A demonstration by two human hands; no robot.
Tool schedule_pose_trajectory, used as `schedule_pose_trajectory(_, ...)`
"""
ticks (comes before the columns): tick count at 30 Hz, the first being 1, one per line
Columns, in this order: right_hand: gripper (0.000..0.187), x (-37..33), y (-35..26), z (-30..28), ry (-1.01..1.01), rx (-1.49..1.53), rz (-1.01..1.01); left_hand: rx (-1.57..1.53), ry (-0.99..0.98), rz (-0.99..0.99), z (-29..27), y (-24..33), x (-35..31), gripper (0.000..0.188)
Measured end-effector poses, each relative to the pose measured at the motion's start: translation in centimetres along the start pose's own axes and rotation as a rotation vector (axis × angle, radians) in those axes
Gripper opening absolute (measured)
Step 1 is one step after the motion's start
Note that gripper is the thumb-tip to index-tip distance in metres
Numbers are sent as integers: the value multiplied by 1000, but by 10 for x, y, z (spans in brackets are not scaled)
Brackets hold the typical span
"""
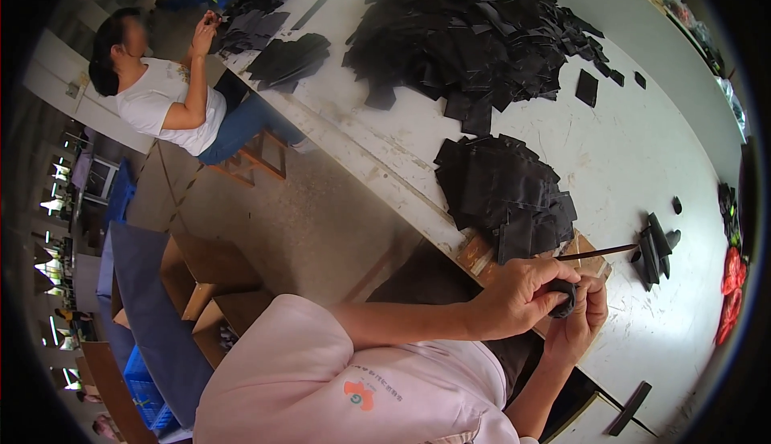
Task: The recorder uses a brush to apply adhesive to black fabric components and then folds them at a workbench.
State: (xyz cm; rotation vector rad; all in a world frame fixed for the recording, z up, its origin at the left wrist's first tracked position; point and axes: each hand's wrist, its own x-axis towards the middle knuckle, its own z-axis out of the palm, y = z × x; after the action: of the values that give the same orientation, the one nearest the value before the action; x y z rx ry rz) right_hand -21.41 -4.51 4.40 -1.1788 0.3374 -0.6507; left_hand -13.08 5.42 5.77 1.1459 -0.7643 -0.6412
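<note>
My left hand [518,298] and my right hand [580,321] meet over the near edge of the white table. Between them they grip a small black piece [564,298] that looks curled or rolled, its far side hidden by my fingers. Just beyond my hands, a thin dark rod [598,252] stretches out to the right above a wooden board [593,245]. A stack of flat black pieces [506,191] lies close past my left hand. Right of the rod sits a small cluster of rolled black pieces [657,251].
A large heap of black pieces [474,38] covers the far table [642,151]. At the table's left side a person [173,99] sits on a wooden stool [255,157]. Cardboard boxes [210,271] and a blue crate [144,384] stand on the floor at left.
</note>
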Motion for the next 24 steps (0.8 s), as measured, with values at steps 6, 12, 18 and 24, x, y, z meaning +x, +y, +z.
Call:
schedule_pose_trajectory(6,16,12,-35,12,103,-379,-178,-228,92,-77,15,14,20,9)
schedule_pose_trajectory(12,15,36,-77,19,151,-239,-86,-1191,-342,-371,6,54,58,10)
schedule_pose_trajectory(18,17,57,-41,-20,-9,129,354,-1308,-92,-610,-5,-2,74,16)
schedule_pose_trajectory(24,19,58,-30,-26,10,104,245,-1071,-59,-441,5,4,73,17)
